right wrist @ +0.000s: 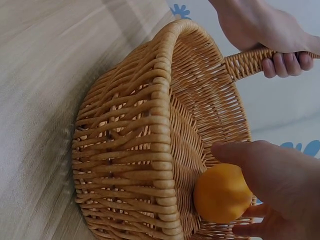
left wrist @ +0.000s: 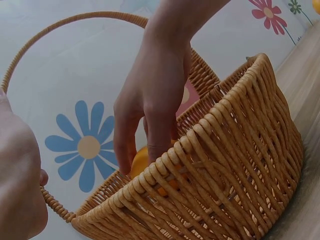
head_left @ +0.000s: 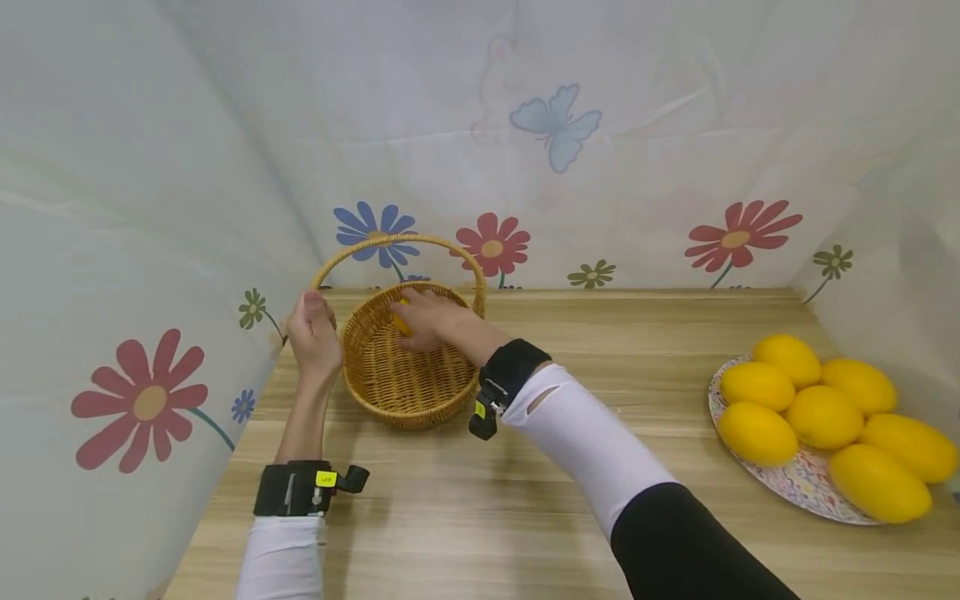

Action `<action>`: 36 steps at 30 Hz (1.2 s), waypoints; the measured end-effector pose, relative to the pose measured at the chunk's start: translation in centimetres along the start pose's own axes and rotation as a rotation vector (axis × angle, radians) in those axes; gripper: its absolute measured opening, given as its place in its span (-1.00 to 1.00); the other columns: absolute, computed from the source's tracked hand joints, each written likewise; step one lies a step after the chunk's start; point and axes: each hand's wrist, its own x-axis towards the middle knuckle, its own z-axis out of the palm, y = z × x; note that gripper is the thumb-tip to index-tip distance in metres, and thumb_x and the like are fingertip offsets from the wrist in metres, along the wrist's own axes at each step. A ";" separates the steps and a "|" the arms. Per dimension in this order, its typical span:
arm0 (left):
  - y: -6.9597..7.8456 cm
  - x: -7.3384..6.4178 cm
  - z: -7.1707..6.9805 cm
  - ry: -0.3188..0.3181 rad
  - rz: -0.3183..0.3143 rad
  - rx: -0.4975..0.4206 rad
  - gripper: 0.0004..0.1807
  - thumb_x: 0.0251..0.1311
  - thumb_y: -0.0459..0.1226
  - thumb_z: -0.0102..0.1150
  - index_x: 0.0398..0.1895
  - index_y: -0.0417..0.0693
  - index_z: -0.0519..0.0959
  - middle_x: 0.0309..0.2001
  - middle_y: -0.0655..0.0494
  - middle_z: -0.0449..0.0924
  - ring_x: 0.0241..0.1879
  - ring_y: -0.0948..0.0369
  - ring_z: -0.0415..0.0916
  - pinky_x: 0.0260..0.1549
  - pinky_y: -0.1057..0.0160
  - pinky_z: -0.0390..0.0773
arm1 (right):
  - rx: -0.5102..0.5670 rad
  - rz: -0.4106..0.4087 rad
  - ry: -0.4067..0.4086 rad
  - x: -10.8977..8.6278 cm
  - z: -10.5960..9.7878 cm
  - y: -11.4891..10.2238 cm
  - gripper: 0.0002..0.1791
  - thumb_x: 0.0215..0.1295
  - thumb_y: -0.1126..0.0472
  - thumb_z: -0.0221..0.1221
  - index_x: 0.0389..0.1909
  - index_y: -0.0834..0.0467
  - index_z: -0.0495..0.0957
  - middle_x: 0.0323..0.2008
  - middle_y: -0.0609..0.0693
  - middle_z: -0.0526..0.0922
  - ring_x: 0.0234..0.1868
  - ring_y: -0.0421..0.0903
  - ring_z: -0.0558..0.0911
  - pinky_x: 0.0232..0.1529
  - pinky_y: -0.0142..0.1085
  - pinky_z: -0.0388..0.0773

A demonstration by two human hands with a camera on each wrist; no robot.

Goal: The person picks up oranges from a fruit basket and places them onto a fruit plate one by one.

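A round wicker basket (head_left: 405,415) stands on the table with its tall handle (head_left: 416,239) upright. My left hand (head_left: 313,340) grips the left side of that handle, its fingers wrapped round it in the right wrist view. My right hand (head_left: 427,319) reaches down inside the basket, at the far side. Thumb and fingers are bent about a yellow lemon (right wrist: 223,193), low in the basket close to the woven wall. In the left wrist view, the basket's rim and weave partly hide the lemon (left wrist: 141,162) beneath the fingers.
At the right, a patterned plate (head_left: 798,487) carries several more yellow lemons (head_left: 825,417). A white curtain with printed flowers and a butterfly (head_left: 558,127) borders the wooden table (head_left: 600,350) at the back and sides.
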 end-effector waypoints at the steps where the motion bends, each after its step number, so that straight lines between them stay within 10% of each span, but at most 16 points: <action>1: 0.0 0.0 0.0 0.007 0.001 0.000 -0.29 0.53 0.56 -0.14 -0.46 0.23 0.30 -0.63 0.37 0.22 -0.63 0.39 0.07 -0.57 0.40 0.10 | 0.007 0.002 0.000 0.2 0.1 0.1 -0.14 0.74 -0.22 0.20 0.85 -0.12 0.08 0.87 0.07 -0.05 0.85 0.21 0.14 0.76 0.08 0.33; 10: 0.1 0.0 0.2 0.011 0.004 -0.006 -0.30 0.53 0.56 -0.15 -0.46 0.24 0.29 -0.63 0.38 0.21 -0.62 0.39 0.07 -0.55 0.40 0.11 | 0.076 0.001 0.022 5.4 3.3 3.2 -0.12 0.61 -0.15 0.37 0.80 -0.29 0.19 0.83 0.06 0.09 0.81 0.26 0.21 0.70 0.13 0.42; 19: 0.2 -0.2 0.1 0.005 -0.038 0.000 -0.30 0.53 0.56 -0.15 -0.44 0.23 0.30 -0.61 0.36 0.20 -0.62 0.38 0.05 -0.56 0.39 0.09 | 0.036 -0.035 0.041 0.1 0.7 0.4 -0.18 0.67 0.14 0.32 0.81 -0.01 0.20 0.77 0.18 0.25 0.75 0.20 0.33 0.75 0.06 0.36; 29: 0.1 -0.3 0.1 0.013 -0.018 -0.021 -0.32 0.48 0.58 -0.14 -0.44 0.29 0.30 -0.63 0.38 0.19 -0.63 0.39 0.03 -0.57 0.40 0.05 | 0.037 -0.070 0.031 4.1 3.5 2.4 -0.04 0.53 0.01 0.48 0.80 -0.11 0.19 0.79 0.10 0.23 0.78 0.11 0.29 0.81 0.04 0.23; 36: 0.1 -0.2 0.1 0.010 -0.021 -0.005 -0.30 0.51 0.57 -0.17 -0.45 0.25 0.30 -0.61 0.37 0.21 -0.61 0.38 0.06 -0.55 0.40 0.08 | 0.112 -0.196 0.108 -0.8 1.0 1.0 -0.14 0.55 0.05 0.42 0.74 0.05 0.29 0.74 0.18 0.29 0.62 0.12 0.47 0.67 0.01 0.43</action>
